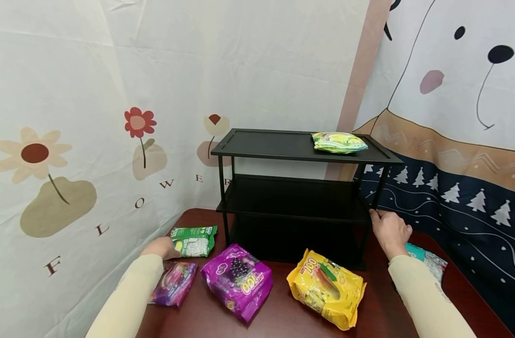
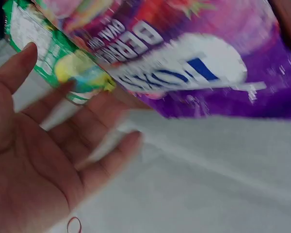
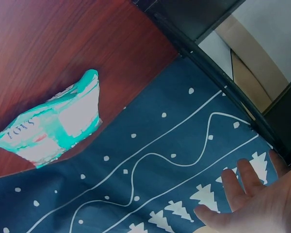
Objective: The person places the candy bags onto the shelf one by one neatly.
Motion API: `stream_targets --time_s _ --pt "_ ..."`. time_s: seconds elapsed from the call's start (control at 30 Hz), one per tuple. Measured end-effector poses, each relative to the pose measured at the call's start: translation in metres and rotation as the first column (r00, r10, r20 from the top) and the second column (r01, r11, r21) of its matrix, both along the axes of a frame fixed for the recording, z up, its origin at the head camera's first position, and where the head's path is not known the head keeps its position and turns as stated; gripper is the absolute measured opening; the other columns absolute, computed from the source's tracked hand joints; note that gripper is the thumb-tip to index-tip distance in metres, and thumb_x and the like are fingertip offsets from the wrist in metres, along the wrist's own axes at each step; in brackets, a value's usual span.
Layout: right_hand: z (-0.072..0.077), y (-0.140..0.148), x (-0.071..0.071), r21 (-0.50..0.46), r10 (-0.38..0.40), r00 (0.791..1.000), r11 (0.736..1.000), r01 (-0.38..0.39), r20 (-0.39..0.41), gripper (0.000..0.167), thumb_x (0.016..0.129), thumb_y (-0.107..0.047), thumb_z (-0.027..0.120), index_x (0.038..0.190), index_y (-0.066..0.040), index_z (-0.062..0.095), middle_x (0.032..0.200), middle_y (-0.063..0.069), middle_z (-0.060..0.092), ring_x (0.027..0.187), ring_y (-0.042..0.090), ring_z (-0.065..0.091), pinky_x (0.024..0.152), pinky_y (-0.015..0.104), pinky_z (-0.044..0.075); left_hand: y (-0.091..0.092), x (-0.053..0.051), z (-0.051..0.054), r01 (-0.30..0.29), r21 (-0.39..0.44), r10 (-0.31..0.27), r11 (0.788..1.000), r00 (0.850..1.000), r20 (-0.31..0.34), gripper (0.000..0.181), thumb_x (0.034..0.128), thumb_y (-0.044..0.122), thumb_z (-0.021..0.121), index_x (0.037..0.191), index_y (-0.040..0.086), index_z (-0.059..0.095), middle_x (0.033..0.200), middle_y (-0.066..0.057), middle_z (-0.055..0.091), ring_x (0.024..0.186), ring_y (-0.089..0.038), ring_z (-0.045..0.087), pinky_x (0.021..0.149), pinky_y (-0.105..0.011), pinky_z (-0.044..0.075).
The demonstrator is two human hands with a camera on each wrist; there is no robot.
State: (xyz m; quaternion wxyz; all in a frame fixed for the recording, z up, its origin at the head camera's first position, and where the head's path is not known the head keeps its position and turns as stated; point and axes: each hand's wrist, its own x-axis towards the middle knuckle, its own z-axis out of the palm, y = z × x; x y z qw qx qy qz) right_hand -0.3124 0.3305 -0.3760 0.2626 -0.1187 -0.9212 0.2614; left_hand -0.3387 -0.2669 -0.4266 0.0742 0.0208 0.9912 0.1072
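Note:
My left hand is at the left end of the green packet, above the purple-pink packet. The left wrist view shows this hand with spread, slightly bent fingers beside the green packet and purple packet; contact is unclear. At the black rack's right front post, my right hand has its fingertips near middle-shelf height. Its fingers are loosely extended in the right wrist view, one against the black frame. A yellow-green packet lies on the top shelf.
On the brown table, a purple grape packet and a yellow packet lie before the rack. A teal-white packet lies right of it, partly behind my right forearm. Printed cloths hang behind and at the sides.

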Motion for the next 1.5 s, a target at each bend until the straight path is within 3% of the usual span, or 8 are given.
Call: stream_targets --time_s 0.1,0.23,0.7,0.83,0.93,1.13,1.33,1.5 --pt "0.000 0.000 0.000 -0.003 0.001 1.000 1.000 -0.001 0.004 0.047 0.106 -0.034 0.044 0.108 0.003 0.073 0.060 0.010 0.053 0.093 0.045 0.055 0.089 0.061 0.027 -0.003 0.010 0.004 -0.099 -0.048 0.103 0.994 0.991 0.087 0.049 0.0900 0.044 0.068 0.094 -0.005 0.069 0.103 -0.026 0.064 0.094 -0.038 0.062 0.088 -0.049 0.050" --pt "0.000 0.001 0.001 0.001 0.000 1.000 1.000 0.000 0.010 0.046 0.106 -0.034 0.045 0.111 0.003 0.072 0.061 0.010 0.054 0.093 0.045 0.055 0.089 0.062 0.028 -0.003 0.018 0.004 -0.124 -0.089 0.137 0.988 0.977 0.165 0.068 0.0889 0.052 0.068 0.118 -0.010 0.064 0.122 -0.033 0.057 0.113 -0.046 0.056 0.097 -0.050 0.046" --pt "-0.003 0.007 0.001 0.020 0.005 1.000 1.000 -0.005 0.004 0.044 0.104 -0.033 0.047 0.110 0.003 0.072 0.065 0.012 0.057 0.091 0.045 0.055 0.086 0.061 0.028 0.001 0.005 -0.009 -0.045 -0.063 0.056 0.997 0.981 0.186 0.084 0.0725 0.057 0.082 0.123 -0.006 0.062 0.118 -0.026 0.062 0.109 -0.042 0.059 0.091 -0.053 0.049" --pt "-0.003 0.007 0.000 0.025 0.006 1.000 1.000 -0.006 0.012 0.047 0.104 -0.037 0.048 0.115 0.003 0.071 0.086 0.024 0.067 0.096 0.047 0.056 0.088 0.063 0.027 0.004 0.001 -0.013 -0.016 -0.030 0.021 0.999 0.981 0.192 0.089 0.0686 0.048 0.088 0.130 -0.008 0.057 0.125 -0.028 0.058 0.115 -0.046 0.055 0.094 -0.056 0.046" --pt "-0.003 0.006 0.001 0.022 0.005 1.000 1.000 -0.005 0.014 0.049 0.104 -0.039 0.048 0.115 0.003 0.071 0.090 0.025 0.067 0.097 0.047 0.056 0.089 0.063 0.027 0.006 0.001 -0.012 0.039 0.002 -0.039 0.999 0.982 0.186 0.080 0.0708 0.035 0.090 0.128 -0.010 0.056 0.124 -0.029 0.059 0.116 -0.047 0.055 0.096 -0.057 0.045" --pt "-0.003 0.004 0.000 0.032 0.003 1.000 1.000 -0.002 -0.026 0.046 0.104 -0.036 0.049 0.097 0.001 0.075 0.065 0.012 0.059 0.090 0.045 0.056 0.089 0.064 0.027 0.000 -0.002 -0.013 0.119 0.009 -0.119 0.993 0.984 0.132 0.049 0.0817 0.030 0.081 0.110 -0.008 0.067 0.110 -0.021 0.065 0.104 -0.039 0.062 0.091 -0.053 0.048" --pt "-0.002 0.002 0.000 0.036 -0.003 0.999 0.999 0.005 -0.035 0.052 0.104 -0.036 0.049 0.064 -0.006 0.063 0.057 0.009 0.049 0.082 0.041 0.055 0.089 0.063 0.026 -0.020 0.007 -0.009 0.019 0.049 -0.022 0.999 0.997 0.073 0.055 0.0861 0.035 0.074 0.109 -0.014 0.064 0.105 -0.027 0.065 0.099 -0.042 0.063 0.088 -0.055 0.049" --pt "0.000 0.001 -0.002 0.034 0.006 0.999 0.999 -0.004 -0.043 0.045 0.104 -0.034 0.050 0.083 -0.002 0.073 0.060 0.010 0.054 0.089 0.045 0.056 0.094 0.067 0.024 -0.041 0.022 -0.003 -0.124 0.074 0.114 0.989 0.985 0.130 0.062 0.0900 0.041 0.069 0.112 -0.016 0.060 0.105 -0.031 0.063 0.100 -0.045 0.060 0.089 -0.057 0.047"
